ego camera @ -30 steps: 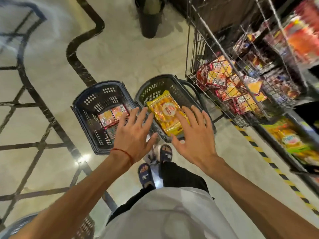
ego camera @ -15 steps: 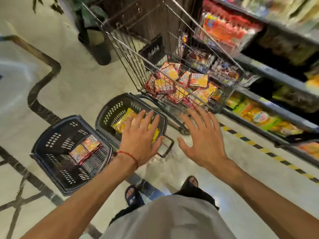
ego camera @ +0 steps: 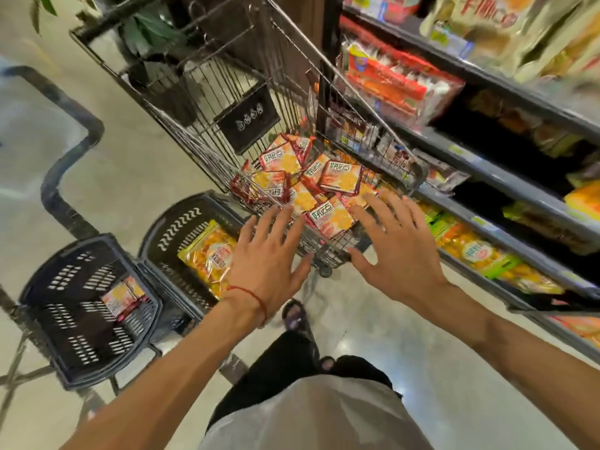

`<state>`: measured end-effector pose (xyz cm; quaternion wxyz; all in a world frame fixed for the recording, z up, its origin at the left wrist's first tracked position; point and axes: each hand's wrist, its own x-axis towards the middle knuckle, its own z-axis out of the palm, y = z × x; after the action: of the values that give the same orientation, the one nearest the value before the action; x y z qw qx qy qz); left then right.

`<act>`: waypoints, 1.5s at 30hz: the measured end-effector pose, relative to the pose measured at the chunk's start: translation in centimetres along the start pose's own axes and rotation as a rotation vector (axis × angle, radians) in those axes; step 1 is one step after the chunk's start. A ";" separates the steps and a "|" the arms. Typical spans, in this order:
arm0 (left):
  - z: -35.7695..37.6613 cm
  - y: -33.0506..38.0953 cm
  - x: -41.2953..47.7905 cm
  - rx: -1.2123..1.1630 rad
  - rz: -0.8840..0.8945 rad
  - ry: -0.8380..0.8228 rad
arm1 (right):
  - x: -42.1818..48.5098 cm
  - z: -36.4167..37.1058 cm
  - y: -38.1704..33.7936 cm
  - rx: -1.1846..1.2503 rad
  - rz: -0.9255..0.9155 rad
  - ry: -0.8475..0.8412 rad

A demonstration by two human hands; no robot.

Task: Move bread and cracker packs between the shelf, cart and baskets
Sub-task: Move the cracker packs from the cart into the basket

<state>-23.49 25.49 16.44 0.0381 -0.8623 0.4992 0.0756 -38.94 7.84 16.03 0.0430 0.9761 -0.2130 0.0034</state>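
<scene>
Cart: wire, landmark for every entry below; near end heaped with red-and-orange cracker packs, loose and overlapping, count unclear

Left hand: over near-left corner of cart; fingers straight and spread, nothing held; fingertips at the wire rim, contact not certain

Right hand: over near-right corner of cart; fingers likewise splayed, empty; fingertips just short of the nearest pack or brushing it, cannot tell which

Basket: on floor just left of cart; one yellow bread pack lying flat inside

Second basket: further left of cart; small cracker packs, one or two, on its bottom

Shelf: close along right side of cart; several tiers of bagged goods, mostly blurred

Progress, as judged: partway. Some stock lodged in each basket, bulk of crackers in cart. Nothing in either hand, so no transfer under way; probable step in hand a reach into cart for a cracker pack. Remaining: most of the cart pile; direction of later moves not determinable
</scene>
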 end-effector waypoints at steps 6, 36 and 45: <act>1.0 -0.9 10.0 -0.042 0.028 -0.064 | 7.2 2.8 5.0 0.014 -0.011 0.014; 14.4 3.4 29.5 -0.229 -0.567 -0.414 | 32.3 24.8 18.1 0.208 -0.516 -0.389; 18.4 4.0 29.1 -0.323 -0.639 -0.425 | 34.3 32.7 14.5 0.431 -0.094 -0.792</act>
<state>-14.37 1.24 -6.60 0.0261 -0.9340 0.1692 0.3135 -14.14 -22.34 -14.50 -0.2459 0.8975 -0.1627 -0.3280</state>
